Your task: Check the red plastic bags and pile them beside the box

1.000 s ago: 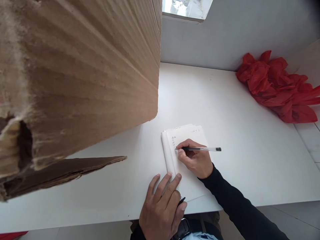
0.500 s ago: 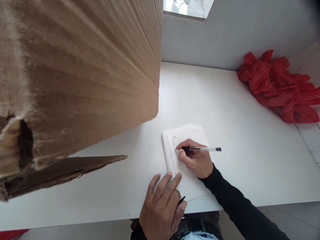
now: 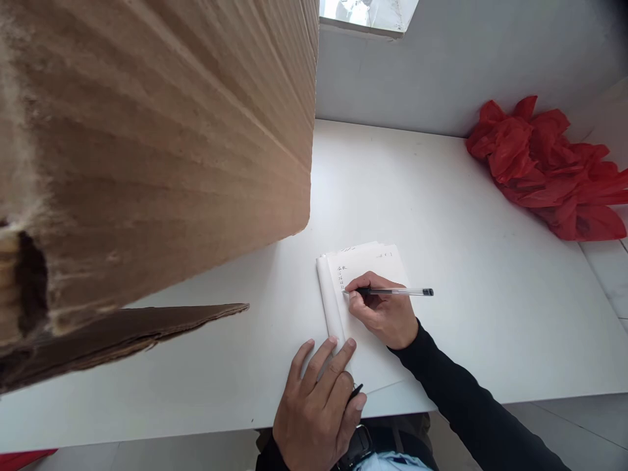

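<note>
My right hand (image 3: 385,314) grips a pen (image 3: 400,292) with a clear barrel and black grip. Its tip touches the page near a short column of handwritten numbers. The white notebook (image 3: 375,363) lies on the table, its turned pages curling along the left edge. My left hand (image 3: 316,402) rests at the notebook's lower left, three fingertips stretched onto its edge. Between its thumb and curled index finger sits a small black pen cap (image 3: 356,391), partly hidden by the fingers.
A large cardboard box (image 3: 186,150) fills the upper left, with a flap (image 3: 147,327) sticking out over the white table (image 3: 466,281). Crumpled red plastic bags (image 3: 544,170) lie at the back right, by the grey wall (image 3: 441,72). The table's front edge runs close to my body.
Both hands stay almost in place, with the pen tip still at the number column. The whole view has shifted very slightly.
</note>
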Motion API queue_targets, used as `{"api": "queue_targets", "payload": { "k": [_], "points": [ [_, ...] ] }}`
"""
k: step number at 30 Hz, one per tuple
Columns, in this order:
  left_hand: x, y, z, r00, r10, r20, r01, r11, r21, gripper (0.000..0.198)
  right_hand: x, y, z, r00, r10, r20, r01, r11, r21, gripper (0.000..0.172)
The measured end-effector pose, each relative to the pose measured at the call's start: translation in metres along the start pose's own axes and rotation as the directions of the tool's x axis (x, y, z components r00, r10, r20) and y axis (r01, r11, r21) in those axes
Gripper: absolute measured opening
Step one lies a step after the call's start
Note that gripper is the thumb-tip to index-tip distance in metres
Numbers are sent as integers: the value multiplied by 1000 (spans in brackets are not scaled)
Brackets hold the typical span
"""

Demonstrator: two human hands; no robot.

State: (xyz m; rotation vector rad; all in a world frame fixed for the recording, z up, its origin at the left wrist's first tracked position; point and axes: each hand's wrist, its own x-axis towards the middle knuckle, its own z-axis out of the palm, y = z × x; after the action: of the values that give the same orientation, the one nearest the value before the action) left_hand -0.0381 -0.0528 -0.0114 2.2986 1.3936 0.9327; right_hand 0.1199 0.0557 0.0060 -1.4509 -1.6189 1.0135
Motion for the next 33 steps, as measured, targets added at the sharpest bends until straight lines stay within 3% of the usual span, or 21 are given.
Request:
{"api": "queue_targets", "payload": {
  "k": [33],
  "points": [
    [0, -1, 0, 1000, 4, 11, -3, 1000, -9, 25, 1, 3, -1, 999, -27, -26, 28, 1000, 12, 15]
  ]
}}
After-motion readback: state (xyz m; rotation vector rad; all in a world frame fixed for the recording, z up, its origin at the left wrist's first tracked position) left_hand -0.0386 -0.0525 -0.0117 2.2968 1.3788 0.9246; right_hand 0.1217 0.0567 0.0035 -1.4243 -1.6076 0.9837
